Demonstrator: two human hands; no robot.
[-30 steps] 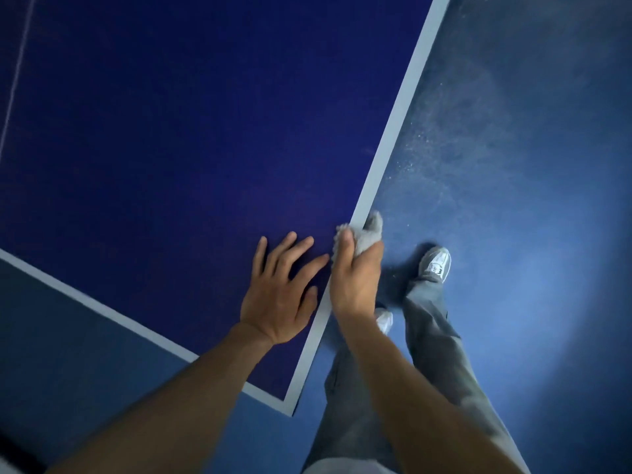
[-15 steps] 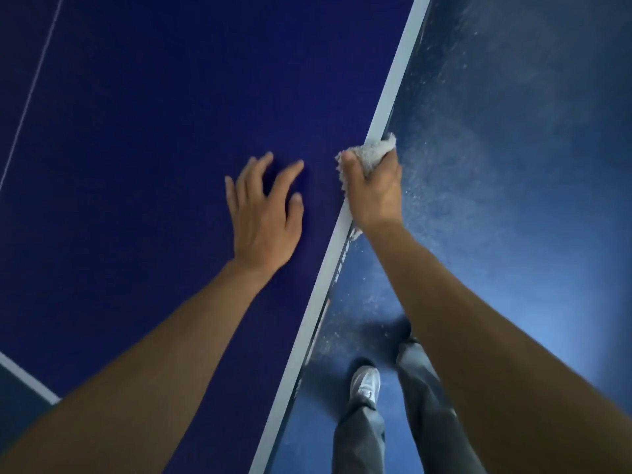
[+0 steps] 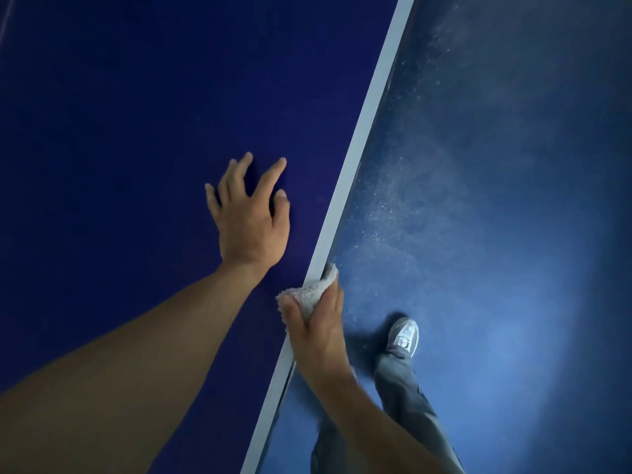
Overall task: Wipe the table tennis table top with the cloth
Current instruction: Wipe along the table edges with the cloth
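Hands worked apart along the table's side edge. Nearest the person, the right hand (image 3: pixel 318 333) gripped a bunched grey cloth (image 3: pixel 313 292), thumb on top and fingers curled over the rim, pressing it onto the white border line (image 3: pixel 362 138). That line ran long and straight away from the cloth, up and to the right, so I judged the next stroke would follow it forward. Just beyond and inboard, the left hand (image 3: pixel 251 217) rested on the blue table top (image 3: pixel 136 114), fingers spread, holding nothing. Farther out, pale dust speckled the floor (image 3: pixel 513 234) beside the edge.
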